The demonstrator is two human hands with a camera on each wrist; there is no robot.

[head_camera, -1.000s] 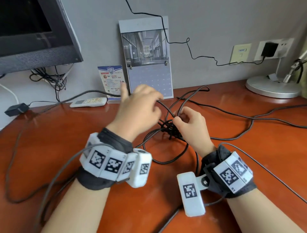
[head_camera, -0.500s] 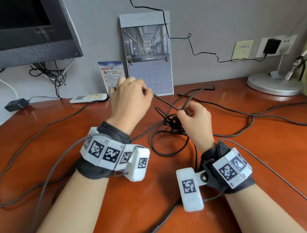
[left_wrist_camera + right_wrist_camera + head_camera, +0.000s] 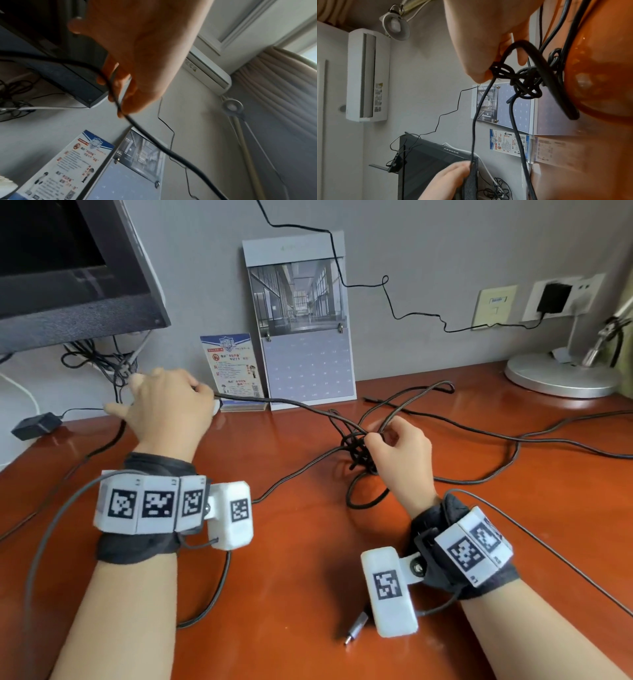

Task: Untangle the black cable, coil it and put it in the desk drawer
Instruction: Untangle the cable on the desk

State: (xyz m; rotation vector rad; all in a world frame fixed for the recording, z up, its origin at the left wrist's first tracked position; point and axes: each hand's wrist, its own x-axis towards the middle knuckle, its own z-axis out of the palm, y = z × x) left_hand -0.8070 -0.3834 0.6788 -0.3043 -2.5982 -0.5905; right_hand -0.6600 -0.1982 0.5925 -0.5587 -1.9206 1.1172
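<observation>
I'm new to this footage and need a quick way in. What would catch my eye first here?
First the black cable, pulled taut above the wooden desk between two hands. The left hand grips one strand near the monitor, while the right hand pinches the dense knot at mid-desk. Loose loops of cable sprawl toward the lamp base at the far right.
</observation>
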